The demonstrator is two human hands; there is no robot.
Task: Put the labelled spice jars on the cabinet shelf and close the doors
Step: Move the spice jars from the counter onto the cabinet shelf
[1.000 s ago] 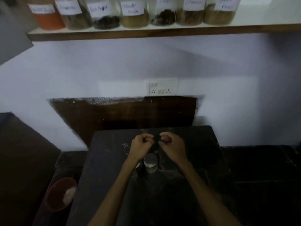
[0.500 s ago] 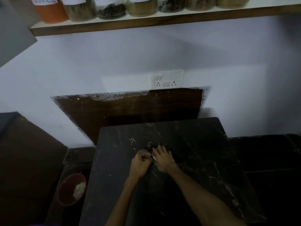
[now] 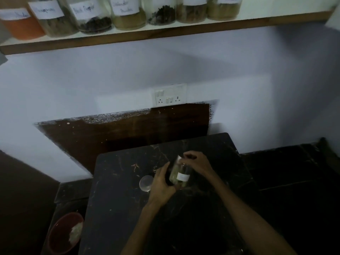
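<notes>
Shelf already carried seven labelled jars in row. We held one small labelled jar tilted over dark stone slab: left hand gripped its side, right hand curled at its top. Round lid, we judged, lay just beside left hand. Left: cap, shelve, close doors. Doors not clearly in view.
</notes>
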